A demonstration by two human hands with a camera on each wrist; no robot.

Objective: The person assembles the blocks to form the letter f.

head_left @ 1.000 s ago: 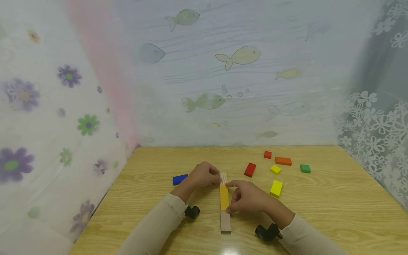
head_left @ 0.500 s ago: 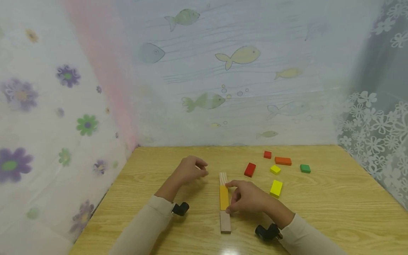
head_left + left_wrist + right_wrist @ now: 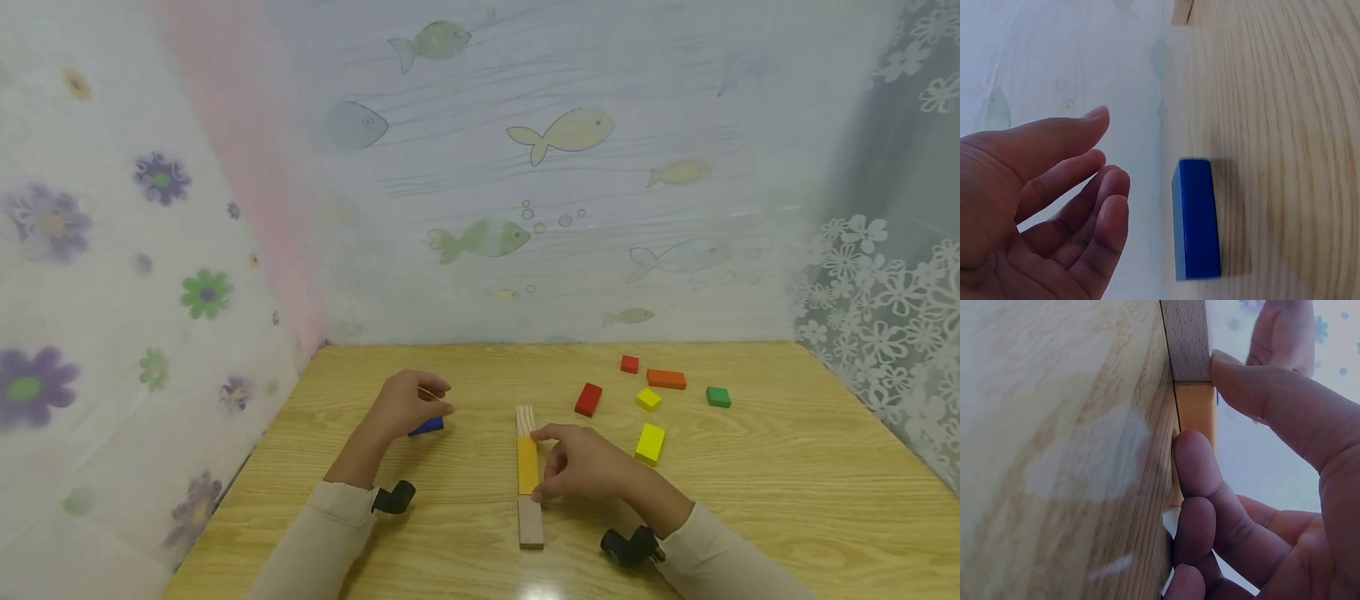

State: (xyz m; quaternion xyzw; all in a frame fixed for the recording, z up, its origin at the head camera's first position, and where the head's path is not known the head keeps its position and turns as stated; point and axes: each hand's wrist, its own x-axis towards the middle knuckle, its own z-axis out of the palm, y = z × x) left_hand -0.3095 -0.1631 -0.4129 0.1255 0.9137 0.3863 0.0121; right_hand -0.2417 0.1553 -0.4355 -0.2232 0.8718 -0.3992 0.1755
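In the head view, my left hand (image 3: 408,404) hovers over a blue block (image 3: 427,427), partly hiding it. The left wrist view shows the thumb and fingers parted beside the blue block (image 3: 1196,219), with nothing between them. My right hand (image 3: 588,462) rests along the right side of a row of blocks, index finger stretched toward its far part and thumb lower down. The row has a grey-brown block (image 3: 530,523) nearest, an orange-yellow block (image 3: 527,467) in the middle and pale striped wood (image 3: 524,419) at the far end. In the right wrist view, fingertips touch the orange-yellow block (image 3: 1196,406).
Right of the row lie a dark red block (image 3: 588,400), a large yellow block (image 3: 650,444), a small yellow block (image 3: 648,399), a small red block (image 3: 630,364), an orange block (image 3: 666,379) and a green block (image 3: 718,397). A patterned curtain (image 3: 480,192) hangs behind the wooden table (image 3: 450,550).
My left hand has left the far end of the row and moved left to above the blue block. The right hand and the row have stayed in place.
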